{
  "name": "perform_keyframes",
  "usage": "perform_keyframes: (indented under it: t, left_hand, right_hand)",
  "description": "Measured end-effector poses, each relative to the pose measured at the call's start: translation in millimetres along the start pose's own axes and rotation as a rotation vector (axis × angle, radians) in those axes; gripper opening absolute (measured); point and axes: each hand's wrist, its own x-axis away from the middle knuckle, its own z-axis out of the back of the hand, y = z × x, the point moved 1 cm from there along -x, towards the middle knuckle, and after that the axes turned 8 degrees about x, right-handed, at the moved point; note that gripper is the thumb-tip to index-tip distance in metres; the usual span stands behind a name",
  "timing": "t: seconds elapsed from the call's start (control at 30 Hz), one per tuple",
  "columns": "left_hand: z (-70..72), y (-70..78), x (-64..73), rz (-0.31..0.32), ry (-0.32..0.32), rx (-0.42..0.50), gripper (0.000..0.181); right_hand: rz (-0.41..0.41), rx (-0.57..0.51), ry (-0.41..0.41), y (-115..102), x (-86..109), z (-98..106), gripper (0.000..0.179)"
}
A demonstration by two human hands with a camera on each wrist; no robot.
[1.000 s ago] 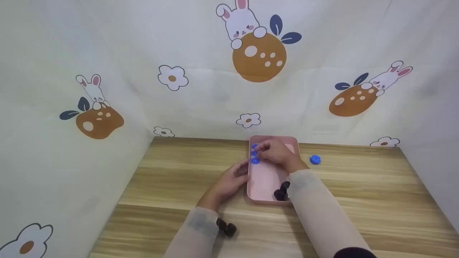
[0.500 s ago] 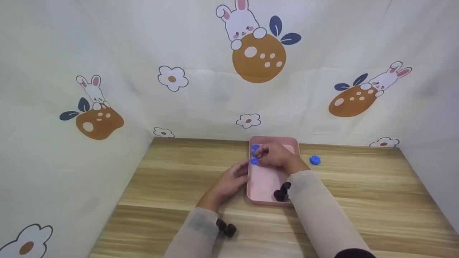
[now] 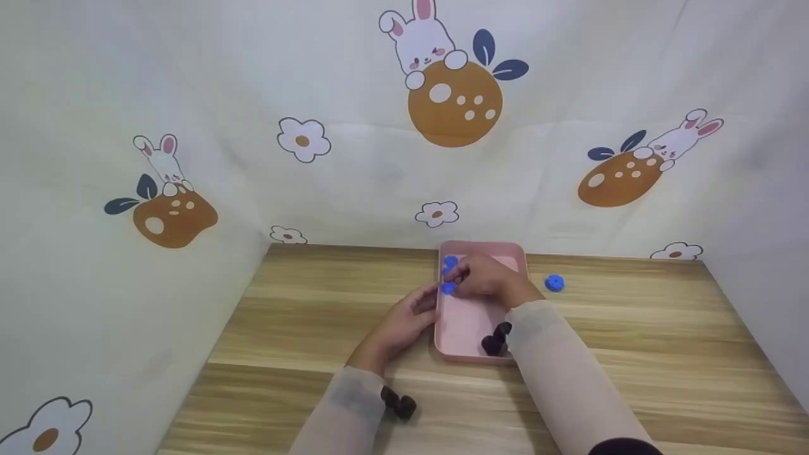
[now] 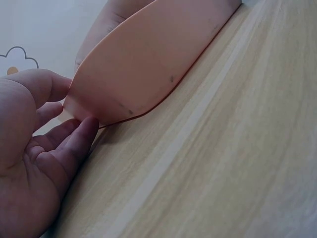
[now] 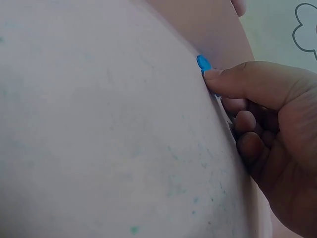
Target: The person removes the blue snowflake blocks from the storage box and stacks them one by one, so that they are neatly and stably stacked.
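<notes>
Inside a shallow pink tray (image 3: 471,328), several small blue notched discs (image 3: 450,261) stand in a row along the left wall. My right hand (image 3: 486,276) reaches over that row with its fingers curled. In the right wrist view its thumb presses a blue disc (image 5: 202,63) by the tray wall, the fingertips partly hidden behind. My left hand (image 3: 407,319) rests against the tray's left side. Its fingertips touch the tray's outer wall (image 4: 138,64) in the left wrist view, with the fingers loosely bent.
One more blue disc (image 3: 555,282) lies on the wooden table (image 3: 619,335) to the right of the tray. A pale cloth with rabbits and fruit (image 3: 354,183) hangs behind and at both sides. Dark knobby pieces (image 3: 399,402) are fixed at the wrists.
My right fingertips have shifted slightly toward me along the row, and the nearest blue disc has moved a little with them. The left hand and the tray stay put.
</notes>
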Motion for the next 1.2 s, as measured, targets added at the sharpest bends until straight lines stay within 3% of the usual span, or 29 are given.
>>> perform_keyframes:
  t: [0.17,0.37,0.73,1.0,1.07,1.2]
  left_hand:
    - [0.5,-1.4,-0.9,-0.004,-0.001,0.004,0.062]
    - [-0.1,-1.2,-0.9,-0.012,-0.002,-0.007,0.061]
    - [0.3,1.9,-0.1,-0.005,0.007,-0.029,0.064]
    - [0.9,-0.9,0.1,-0.021,-0.006,0.007,0.064]
    - [0.5,-1.2,-0.2,-0.016,-0.004,0.009,0.064]
    - [-0.2,-0.6,-0.1,-0.005,0.016,-0.005,0.063]
  right_hand:
    - [0.016,-0.016,0.02,2.4,-1.2,-0.7,0.023]
    - [-0.005,-0.109,0.045,6.8,-2.0,0.5,0.013]
    - [-0.002,-0.249,0.119,11.8,-3.0,8.7,0.02]
    - [0.026,-0.326,0.192,-5.1,0.8,22.1,0.02]
    - [0.013,-0.397,0.222,-9.3,3.1,30.0,0.023]
    - [-0.036,-0.686,0.306,-15.7,11.8,46.9,0.028]
